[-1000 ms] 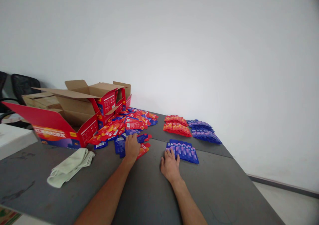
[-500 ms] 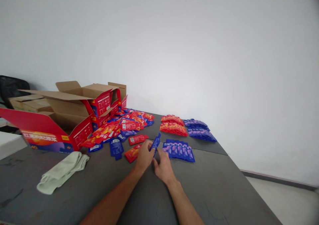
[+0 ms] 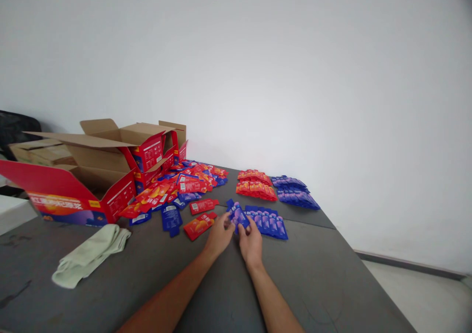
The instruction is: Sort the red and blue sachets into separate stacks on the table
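Note:
Between my two hands is a blue pouch, tilted, its printed front facing up. My left hand has its fingers closed at the pouch's left edge. On the lower right side, my right hand pinches it between thumb and fingers. Just beyond to the right lies an overlapping row of blue pouches. Left of my hands lie a red pouch with its orange front up, a red pouch with its text side up and a blue pouch with its text side up.
A loose heap of red and blue pouches lies beside open red cartons on the left. Stacked red rows and blue rows sit at the back right. A pale green cloth lies on the dark table.
The blue pouch has turned from edge-on to showing its printed front. My right hand has come up from beside the row and now grips the pouch together with my left.

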The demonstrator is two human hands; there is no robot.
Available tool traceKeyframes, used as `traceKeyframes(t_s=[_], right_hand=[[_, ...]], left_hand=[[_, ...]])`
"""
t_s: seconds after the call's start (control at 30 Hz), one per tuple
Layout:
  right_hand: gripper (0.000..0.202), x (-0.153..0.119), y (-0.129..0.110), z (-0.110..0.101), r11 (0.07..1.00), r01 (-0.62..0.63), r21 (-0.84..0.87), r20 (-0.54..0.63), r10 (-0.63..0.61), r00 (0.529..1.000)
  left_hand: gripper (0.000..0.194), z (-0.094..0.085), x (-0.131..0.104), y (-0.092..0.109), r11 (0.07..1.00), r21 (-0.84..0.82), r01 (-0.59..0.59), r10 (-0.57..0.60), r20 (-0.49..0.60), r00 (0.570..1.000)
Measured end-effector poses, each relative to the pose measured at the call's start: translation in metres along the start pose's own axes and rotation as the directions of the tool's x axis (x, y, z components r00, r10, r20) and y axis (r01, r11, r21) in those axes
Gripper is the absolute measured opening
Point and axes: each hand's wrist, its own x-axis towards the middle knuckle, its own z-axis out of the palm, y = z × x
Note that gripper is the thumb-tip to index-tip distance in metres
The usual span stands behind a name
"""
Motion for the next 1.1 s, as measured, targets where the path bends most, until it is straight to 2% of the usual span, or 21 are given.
traceKeyframes(t_s=[0.13,0.2,0.27,0.37,0.47,0.57,0.63,0.73,0.87,1.0,1.1], right_hand=[[0.057,-0.002,-0.006,0.000,0.999,0.029,-0.016,0.032,-0.028,0.999],[0.054,-0.004,-0.010,-0.002,0.993,0.081,-0.091,0.077,-0.074,0.994],[0.053,-0.005,-0.012,-0.006,0.962,0.164,-0.217,0.112,-0.143,0.983],[0.052,-0.004,-0.009,-0.015,0.850,0.278,-0.447,0.151,-0.234,0.960],[0.051,0.002,0.000,-0.025,0.735,0.253,-0.630,0.138,-0.214,0.967],[0.048,0.008,0.010,-0.030,0.675,0.204,-0.709,0.137,-0.152,0.979],[0.044,0.011,0.015,-0.030,0.660,0.196,-0.725,0.164,-0.112,0.980],[0.044,0.012,0.020,-0.029,0.651,0.186,-0.736,0.186,-0.070,0.980],[0.045,0.013,0.023,-0.028,0.636,0.156,-0.755,0.172,-0.038,0.984],[0.050,0.015,0.025,-0.028,0.632,0.135,-0.763,0.162,-0.015,0.987],[0.054,0.016,0.027,-0.028,0.636,0.127,-0.761,0.163,-0.002,0.987]], left_hand=[[0.051,0.006,0.001,-0.006,0.933,-0.328,0.152,-0.096,0.182,0.979],[0.049,0.006,0.005,-0.006,0.892,-0.403,0.203,-0.141,0.178,0.974],[0.047,0.002,0.013,-0.006,0.881,-0.408,0.238,-0.211,0.112,0.971],[0.050,-0.005,0.032,-0.010,0.901,-0.339,0.272,-0.266,0.065,0.962],[0.048,-0.003,0.047,-0.017,0.923,-0.257,0.286,-0.279,0.066,0.958],[0.046,0.008,0.053,-0.021,0.940,-0.185,0.286,-0.276,0.077,0.958],[0.044,0.015,0.052,-0.020,0.962,-0.099,0.254,-0.245,0.093,0.965],[0.039,0.022,0.049,-0.017,0.987,0.128,0.100,-0.113,0.099,0.989],[0.039,0.025,0.042,-0.009,0.924,0.379,-0.049,-0.003,0.135,0.991],[0.038,0.030,0.031,-0.002,0.864,0.477,-0.160,0.064,0.211,0.975],[0.040,0.032,0.023,0.002,0.811,0.546,-0.211,0.101,0.224,0.969]])
